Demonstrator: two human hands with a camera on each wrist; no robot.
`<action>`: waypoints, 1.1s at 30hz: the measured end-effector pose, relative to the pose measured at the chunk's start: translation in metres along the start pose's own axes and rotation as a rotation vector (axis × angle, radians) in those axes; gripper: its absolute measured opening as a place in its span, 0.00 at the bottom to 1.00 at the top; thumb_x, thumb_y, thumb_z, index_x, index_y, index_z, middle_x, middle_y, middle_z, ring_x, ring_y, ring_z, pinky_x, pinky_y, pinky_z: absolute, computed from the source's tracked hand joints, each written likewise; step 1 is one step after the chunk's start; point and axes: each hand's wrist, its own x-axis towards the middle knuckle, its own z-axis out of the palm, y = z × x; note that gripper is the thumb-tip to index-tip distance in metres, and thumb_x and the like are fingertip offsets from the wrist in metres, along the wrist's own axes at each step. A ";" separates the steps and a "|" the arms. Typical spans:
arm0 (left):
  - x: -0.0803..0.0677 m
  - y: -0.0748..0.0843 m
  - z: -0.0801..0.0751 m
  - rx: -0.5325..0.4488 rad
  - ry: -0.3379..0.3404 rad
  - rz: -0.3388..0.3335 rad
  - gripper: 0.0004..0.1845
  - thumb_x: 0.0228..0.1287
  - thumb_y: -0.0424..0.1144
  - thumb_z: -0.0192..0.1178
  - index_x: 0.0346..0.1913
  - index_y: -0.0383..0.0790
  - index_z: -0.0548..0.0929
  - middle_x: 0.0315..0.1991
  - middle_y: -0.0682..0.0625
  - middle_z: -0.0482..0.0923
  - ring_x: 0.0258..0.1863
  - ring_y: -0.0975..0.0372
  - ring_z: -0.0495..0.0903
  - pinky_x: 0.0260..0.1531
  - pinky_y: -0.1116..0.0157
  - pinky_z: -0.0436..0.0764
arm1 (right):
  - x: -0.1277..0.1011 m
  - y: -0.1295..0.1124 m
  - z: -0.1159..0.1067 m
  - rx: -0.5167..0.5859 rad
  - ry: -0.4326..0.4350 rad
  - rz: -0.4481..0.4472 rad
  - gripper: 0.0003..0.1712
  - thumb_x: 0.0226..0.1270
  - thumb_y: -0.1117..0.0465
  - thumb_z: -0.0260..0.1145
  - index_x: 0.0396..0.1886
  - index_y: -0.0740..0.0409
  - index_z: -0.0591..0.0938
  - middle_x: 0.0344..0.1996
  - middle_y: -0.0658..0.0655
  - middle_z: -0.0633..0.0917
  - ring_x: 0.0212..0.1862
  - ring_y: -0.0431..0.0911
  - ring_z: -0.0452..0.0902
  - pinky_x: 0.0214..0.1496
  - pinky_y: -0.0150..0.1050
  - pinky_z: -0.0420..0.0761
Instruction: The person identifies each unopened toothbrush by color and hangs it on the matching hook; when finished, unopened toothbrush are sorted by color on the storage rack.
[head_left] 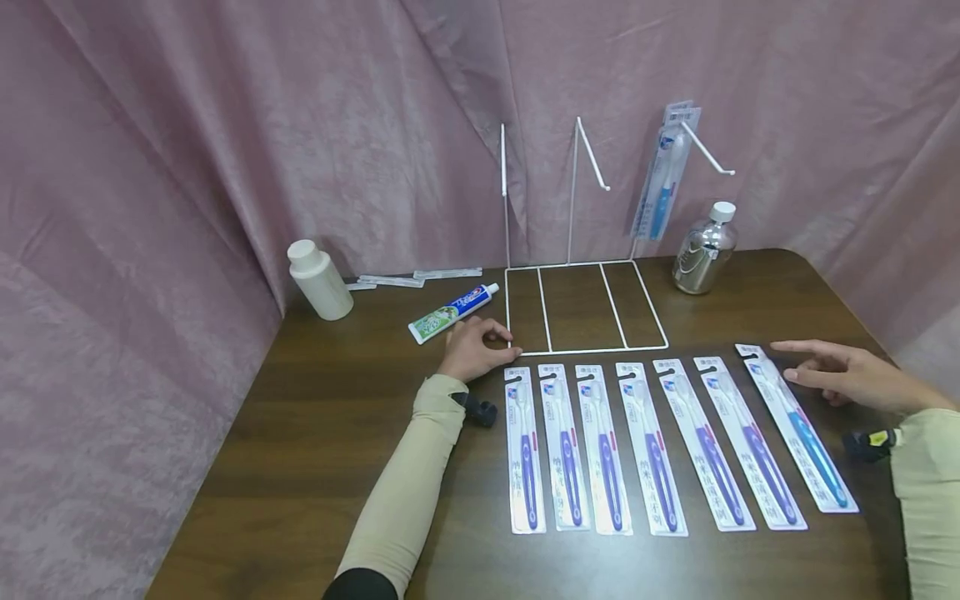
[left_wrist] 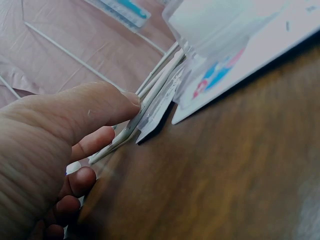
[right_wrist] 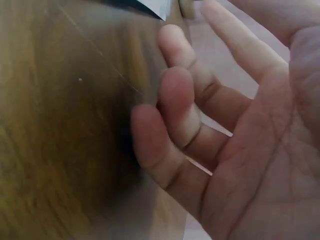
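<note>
A white wire display rack [head_left: 550, 327] with three hooks stands at the back of the table. At its front left corner my left hand [head_left: 477, 345] pinches the base wire [left_wrist: 142, 111] between thumb and finger. Several packaged toothbrushes lie in a row before the rack, most with purple handles like this toothbrush [head_left: 567, 467]. The rightmost, a blue-handled toothbrush [head_left: 806, 442], lies beside my right hand [head_left: 847, 371], which hovers with its index finger stretched and the others loosely bent, holding nothing. On the rack's right hook hang packaged blue toothbrushes [head_left: 663, 179].
Left of the rack lies a toothpaste tube [head_left: 452, 313], close to my left hand. A white bottle [head_left: 321, 279] stands at the back left, with flat clear packages [head_left: 391, 281] beside it. A silvery bottle [head_left: 703, 250] with a white cap stands right of the rack. Pink curtains hang behind.
</note>
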 end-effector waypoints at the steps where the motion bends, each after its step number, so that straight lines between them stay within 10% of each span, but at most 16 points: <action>1: 0.001 0.000 0.000 0.005 -0.001 0.004 0.16 0.57 0.56 0.78 0.43 0.54 0.89 0.46 0.54 0.80 0.51 0.54 0.73 0.63 0.50 0.62 | -0.001 0.001 0.001 0.002 -0.003 0.003 0.37 0.81 0.49 0.64 0.79 0.61 0.64 0.48 0.57 0.84 0.39 0.43 0.74 0.36 0.40 0.76; 17: 0.001 -0.009 0.004 -0.002 -0.004 0.013 0.16 0.56 0.56 0.79 0.42 0.54 0.89 0.44 0.54 0.79 0.51 0.55 0.73 0.63 0.49 0.61 | -0.001 0.004 0.019 -0.083 0.069 -0.082 0.33 0.76 0.52 0.70 0.71 0.64 0.74 0.33 0.52 0.73 0.34 0.40 0.68 0.33 0.37 0.67; 27: 0.004 -0.009 -0.003 -0.021 0.000 0.022 0.16 0.56 0.55 0.79 0.42 0.53 0.89 0.44 0.55 0.80 0.51 0.56 0.74 0.65 0.49 0.61 | 0.005 0.004 0.015 -0.126 0.153 -0.058 0.33 0.75 0.48 0.70 0.70 0.64 0.77 0.38 0.53 0.83 0.38 0.37 0.71 0.39 0.41 0.73; 33: 0.001 -0.008 -0.001 -0.041 -0.011 0.007 0.15 0.57 0.54 0.79 0.41 0.53 0.89 0.44 0.55 0.80 0.51 0.57 0.74 0.66 0.50 0.61 | 0.001 0.013 0.016 -0.088 0.246 -0.032 0.35 0.77 0.47 0.68 0.71 0.67 0.74 0.52 0.71 0.84 0.38 0.39 0.76 0.34 0.44 0.80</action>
